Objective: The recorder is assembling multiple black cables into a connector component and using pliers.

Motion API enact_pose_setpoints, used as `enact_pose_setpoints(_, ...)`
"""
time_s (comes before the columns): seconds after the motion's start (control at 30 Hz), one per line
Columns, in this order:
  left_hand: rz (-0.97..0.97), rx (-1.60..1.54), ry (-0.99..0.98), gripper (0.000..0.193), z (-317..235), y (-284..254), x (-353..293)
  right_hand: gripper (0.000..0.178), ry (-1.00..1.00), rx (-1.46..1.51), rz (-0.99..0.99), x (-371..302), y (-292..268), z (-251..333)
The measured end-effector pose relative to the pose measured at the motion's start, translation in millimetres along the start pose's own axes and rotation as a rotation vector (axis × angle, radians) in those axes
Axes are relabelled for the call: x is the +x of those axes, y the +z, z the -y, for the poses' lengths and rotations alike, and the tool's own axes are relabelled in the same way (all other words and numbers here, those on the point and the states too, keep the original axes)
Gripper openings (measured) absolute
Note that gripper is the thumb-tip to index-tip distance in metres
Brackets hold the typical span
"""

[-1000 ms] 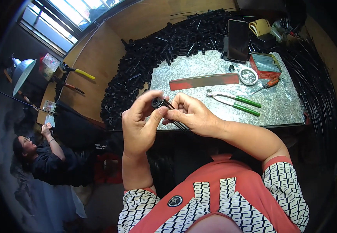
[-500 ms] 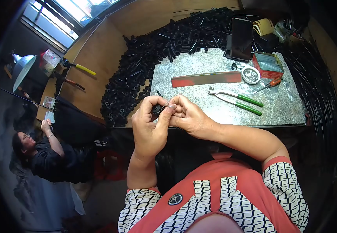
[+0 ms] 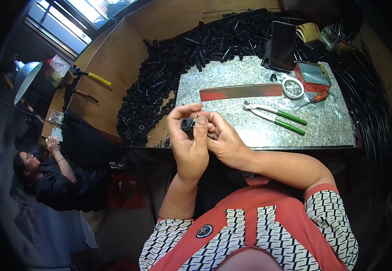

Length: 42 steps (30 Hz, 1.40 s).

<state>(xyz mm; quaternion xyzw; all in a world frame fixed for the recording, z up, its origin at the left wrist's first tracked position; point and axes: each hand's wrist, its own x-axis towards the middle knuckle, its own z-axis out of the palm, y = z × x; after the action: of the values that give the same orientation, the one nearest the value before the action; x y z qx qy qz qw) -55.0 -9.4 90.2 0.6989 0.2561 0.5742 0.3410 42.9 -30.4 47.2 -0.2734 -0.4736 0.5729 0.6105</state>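
Note:
Over the front edge of the stone slab [image 3: 232,131], my two hands meet. My left hand [image 3: 189,151] is closed around a short black cylindrical part [image 3: 187,123], its round end facing up beside my thumb. A thin, pale wire-like sliver [image 3: 196,119] shows by the left thumb tip. Pressed against the left fingers, my right hand [image 3: 227,140] has its fingers curled; whatever they hold is hidden. Right of my hands, pliers [image 3: 275,117] with green handles lie on the slab. Behind them rests a long, flat red-and-grey bar [image 3: 241,92].
Black tubular parts [image 3: 160,77] pile up along the slab's left and back. A phone [image 3: 281,45] stands at the back, near a white bowl [image 3: 292,87] of small metal bits, a red box [image 3: 312,77] and an orange-handled screwdriver [image 3: 318,98]. Another person [image 3: 56,176] sits at left.
My left hand has turned and shifted right, bringing the black part's round end into view. My right hand has stayed nearly in place. The other person's hands have come together.

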Motion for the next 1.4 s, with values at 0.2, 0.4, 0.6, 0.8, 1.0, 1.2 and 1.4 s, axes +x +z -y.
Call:
enact_pose_setpoints(0.2, 0.089, -0.146, -0.144, 0.012, 13, -3, -6, 0.033, 0.002, 0.004, 0.004, -1, -6, -12)
enact_pose_setpoints(0.4, 0.155, -0.166, -0.123, 0.012, 17, -1, -4, 0.028, 0.030, 0.037, -0.012, 0, -13, -12)
enact_pose_setpoints(0.6, 0.129, -0.255, -0.197, 0.013, 9, -4, -2, 0.041, -0.075, -0.078, 0.055, -1, -15, -5)
enact_pose_setpoints(0.8, 0.123, -0.095, -0.275, 0.013, 12, -13, -8, 0.053, 0.036, -0.739, 0.090, -31, -47, 20)
enact_pose_setpoints(1.0, 0.096, -0.096, -0.217, 0.015, 17, -13, -11, 0.048, -0.016, -1.081, -0.186, -66, -96, 46)
enact_pose_setpoints(1.2, 0.068, -0.154, -0.182, 0.014, 20, -14, -11, 0.042, -0.108, -1.464, -0.173, -67, -127, 66)
enact_pose_setpoints(1.4, -0.035, -0.082, -0.104, 0.012, 14, -11, -10, 0.032, -0.079, -1.695, -0.129, -76, -137, 68)
